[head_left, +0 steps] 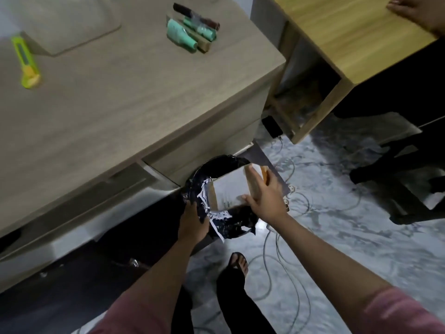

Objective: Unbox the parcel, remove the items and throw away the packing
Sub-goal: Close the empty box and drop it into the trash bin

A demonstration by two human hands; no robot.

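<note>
Black plastic lines the round bin (216, 169) that stands on the floor against the front of the desk, just below a slightly open drawer (192, 150). Torn black-and-white wrapping (224, 225) hangs over the bin's near rim. The left hand (192, 222) has its fingers (190, 206) clenched on the liner at that rim. The right hand (263, 198) grips the flattened cardboard box (231, 189), thumb on its near edge and fingers (269, 175) over its far side, holding it tilted across the bin's mouth with one end dipping inside. The box's pale face carries a small printed mark too blurred to read; what lies deeper in the bin is hidden by the box.

Up on the grey wood-grain tabletop (125, 92), the unpacked items (192, 27) lie together near the far edge: mint-green tube-like pieces, a dark brown one and a tan one, touching one another. A yellow-green utility knife (25, 61) lies well apart from them at the left, beside a flat grey mat (72, 25).

A second, lighter wooden desk (349, 32) stands to the right, with another person's hand (419, 10) resting at its far corner. Cables (289, 261) trail over the marbled floor (337, 225), near a sandalled foot (238, 261).
</note>
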